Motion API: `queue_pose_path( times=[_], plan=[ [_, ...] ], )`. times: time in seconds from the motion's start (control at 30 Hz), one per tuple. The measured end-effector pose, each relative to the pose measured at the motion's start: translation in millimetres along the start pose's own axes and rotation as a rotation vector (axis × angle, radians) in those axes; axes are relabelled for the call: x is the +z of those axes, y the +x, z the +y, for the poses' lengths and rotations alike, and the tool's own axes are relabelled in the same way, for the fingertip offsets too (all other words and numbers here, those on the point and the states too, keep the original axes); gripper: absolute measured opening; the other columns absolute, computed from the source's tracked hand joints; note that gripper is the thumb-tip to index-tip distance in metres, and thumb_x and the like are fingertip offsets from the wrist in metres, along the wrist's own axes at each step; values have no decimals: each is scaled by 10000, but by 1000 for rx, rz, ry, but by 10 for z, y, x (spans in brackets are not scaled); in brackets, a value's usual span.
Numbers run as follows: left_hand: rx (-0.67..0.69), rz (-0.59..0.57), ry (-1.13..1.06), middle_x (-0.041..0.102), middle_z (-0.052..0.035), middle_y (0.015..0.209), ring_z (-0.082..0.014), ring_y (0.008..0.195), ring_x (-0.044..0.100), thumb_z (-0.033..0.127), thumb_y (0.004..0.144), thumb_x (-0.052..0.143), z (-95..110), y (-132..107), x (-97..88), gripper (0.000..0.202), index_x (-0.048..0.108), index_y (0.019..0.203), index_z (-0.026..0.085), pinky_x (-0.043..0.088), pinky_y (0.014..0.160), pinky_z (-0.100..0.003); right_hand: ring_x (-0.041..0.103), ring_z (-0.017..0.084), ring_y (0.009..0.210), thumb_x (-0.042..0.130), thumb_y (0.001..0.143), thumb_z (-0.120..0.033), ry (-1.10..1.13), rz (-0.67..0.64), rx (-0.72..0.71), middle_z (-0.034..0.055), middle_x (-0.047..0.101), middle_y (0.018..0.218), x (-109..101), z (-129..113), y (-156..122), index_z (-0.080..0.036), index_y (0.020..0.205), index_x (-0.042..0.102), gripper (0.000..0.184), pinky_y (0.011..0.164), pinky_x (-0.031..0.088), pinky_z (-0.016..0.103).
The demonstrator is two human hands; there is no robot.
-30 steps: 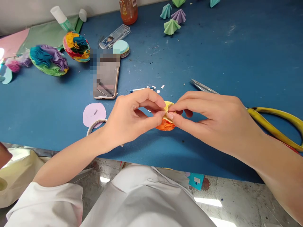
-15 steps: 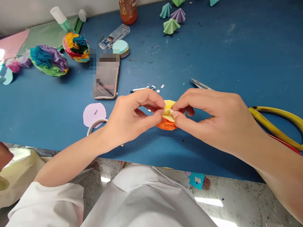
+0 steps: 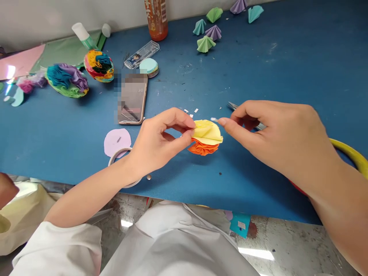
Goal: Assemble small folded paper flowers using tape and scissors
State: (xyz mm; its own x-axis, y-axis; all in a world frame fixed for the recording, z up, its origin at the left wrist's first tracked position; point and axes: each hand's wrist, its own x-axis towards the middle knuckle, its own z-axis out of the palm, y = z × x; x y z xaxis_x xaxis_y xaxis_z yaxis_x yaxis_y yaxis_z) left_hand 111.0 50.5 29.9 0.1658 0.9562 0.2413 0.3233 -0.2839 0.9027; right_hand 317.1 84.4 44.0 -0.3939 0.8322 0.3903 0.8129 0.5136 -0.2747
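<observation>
My left hand (image 3: 165, 140) pinches the left edge of a pleated paper flower, whose upper part is a folded yellow paper piece (image 3: 207, 132) and whose lower part is ruffled orange paper (image 3: 202, 147). The flower is held just above the blue table. To its right, my right hand (image 3: 267, 130) is closed with thumb and forefinger together on a small white strip (image 3: 214, 119), clear of the yellow paper. Partly behind the right hand lie scissors with a metal blade (image 3: 232, 105) and a yellow handle (image 3: 349, 153).
A tape roll (image 3: 113, 155) overlaps a lilac paper disc (image 3: 116, 141) at left. Beyond are a phone (image 3: 132, 99), stacked paper circles (image 3: 148, 67), two multicoloured paper balls (image 3: 67, 80) and a bottle (image 3: 157, 21). Folded paper pieces (image 3: 206, 44) sit at the back.
My right hand has drawn away from the yellow paper to the right, taking the small white strip with it. My left hand keeps its hold on the flower. The view has shifted slightly.
</observation>
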Motion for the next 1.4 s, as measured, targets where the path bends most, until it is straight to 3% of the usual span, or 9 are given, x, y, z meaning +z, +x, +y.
queue_pose_path(
  times=[0.07, 0.17, 0.33, 0.5, 0.67, 0.77, 1.0, 1.17, 1.4],
  plan=[
    [8, -1, -6, 704, -1, 836, -90, 732, 679, 164, 780, 638, -5, 2, -2, 69, 602, 838, 168, 497, 467, -108, 480, 106, 493, 607, 821, -312, -6, 25, -36, -21, 584, 576, 1, 10, 0, -207, 662, 537, 203, 455, 325, 264],
    [27, 0, -4, 704, -1, 839, -88, 742, 679, 162, 777, 635, -8, 2, -6, 74, 605, 845, 164, 497, 478, -102, 583, 125, 642, 574, 857, -273, 84, 66, -142, 7, 665, 793, -16, -15, -24, -220, 839, 588, 58, 569, 434, 259],
    [34, -17, 48, 707, -8, 855, -100, 759, 682, 199, 789, 621, -4, -4, -13, 77, 612, 859, 168, 522, 525, -126, 634, 224, 925, 611, 820, -379, 211, -92, -288, 55, 640, 1090, -31, -82, -85, -257, 1058, 592, 268, 784, 517, 360],
    [98, -62, 79, 703, 1, 875, -87, 742, 677, 174, 793, 605, -24, -10, -29, 80, 617, 872, 174, 546, 587, -137, 628, 217, 952, 589, 846, -369, 238, -152, -257, 38, 638, 1079, -25, -67, -78, -277, 1078, 591, 249, 850, 520, 366],
    [132, -67, 91, 702, -3, 908, -89, 753, 676, 160, 807, 580, -37, -14, -32, 109, 627, 905, 177, 551, 594, -141, 590, 256, 1106, 692, 744, -490, 237, -212, -323, 77, 577, 1258, 15, 17, -76, -231, 1270, 524, 610, 945, 505, 420],
    [135, -73, 107, 704, -19, 940, -100, 780, 676, 167, 824, 561, -37, -16, -29, 158, 639, 962, 178, 558, 606, -153, 562, 251, 1181, 652, 791, -440, 244, -247, -306, 64, 562, 1320, 49, 50, -93, -236, 1361, 451, 638, 1008, 476, 431],
    [153, -102, 75, 703, -46, 949, -99, 771, 664, 211, 862, 554, -13, -18, -34, 162, 659, 978, 168, 566, 611, -156, 607, 238, 1123, 592, 839, -429, 306, -231, -254, 21, 621, 1235, 20, 29, -104, -300, 1256, 536, 441, 916, 541, 405],
    [176, -137, 37, 700, -42, 932, -109, 793, 668, 297, 778, 701, 6, -7, -41, 228, 650, 962, 172, 560, 601, -153, 642, 204, 1044, 589, 850, -413, 331, -181, -294, 18, 653, 1158, 4, 26, -98, -261, 1201, 571, 383, 890, 549, 350],
    [312, -178, 105, 668, -37, 934, -121, 815, 618, 225, 696, 769, -29, 10, -73, 320, 620, 976, 195, 531, 584, -178, 664, 167, 953, 553, 883, -295, 315, -132, -378, 23, 663, 1117, -21, 15, -78, -253, 1136, 600, 260, 820, 564, 299]
  ],
)
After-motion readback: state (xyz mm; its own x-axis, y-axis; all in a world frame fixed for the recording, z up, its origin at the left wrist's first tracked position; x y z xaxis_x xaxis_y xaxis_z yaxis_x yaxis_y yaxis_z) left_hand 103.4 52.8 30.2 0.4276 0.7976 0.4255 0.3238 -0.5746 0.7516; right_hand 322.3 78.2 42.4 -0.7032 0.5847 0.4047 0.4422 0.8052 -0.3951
